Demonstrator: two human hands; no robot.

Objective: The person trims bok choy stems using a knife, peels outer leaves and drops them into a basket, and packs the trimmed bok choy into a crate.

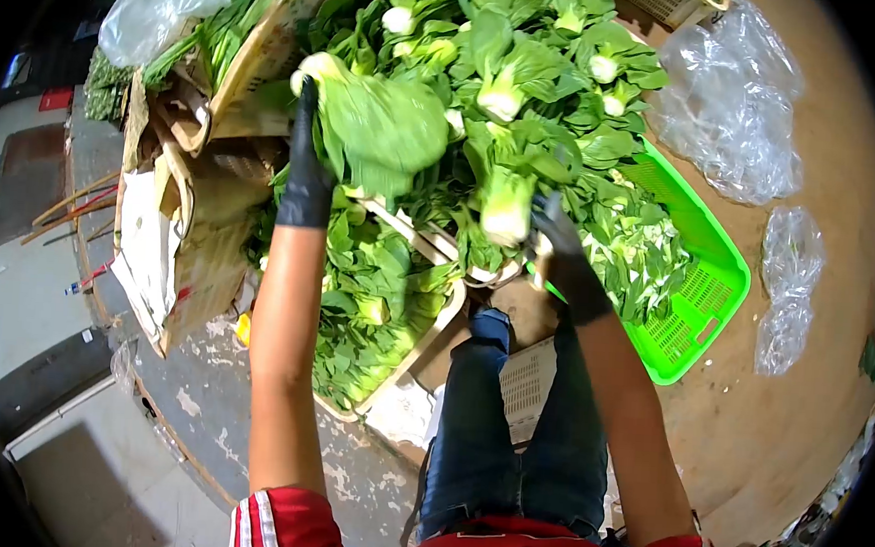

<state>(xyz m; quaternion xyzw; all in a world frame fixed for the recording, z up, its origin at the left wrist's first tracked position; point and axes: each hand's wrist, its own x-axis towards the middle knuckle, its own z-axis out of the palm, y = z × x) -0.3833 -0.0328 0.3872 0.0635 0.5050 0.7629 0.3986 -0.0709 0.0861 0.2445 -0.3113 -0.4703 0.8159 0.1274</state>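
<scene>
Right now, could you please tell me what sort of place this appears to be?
Probably a produce packing area or a market storeroom, though I can't be certain: there is a big heap of leafy greens, a bright green plastic basket holding loose leaves, and clear plastic bags nearby.

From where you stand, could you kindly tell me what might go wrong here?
The bok choy in the left hand, its leaves blurred, could slip free. Plants from the loose heap might tumble into the green basket alongside, mixing with the loose leaves there.
</scene>
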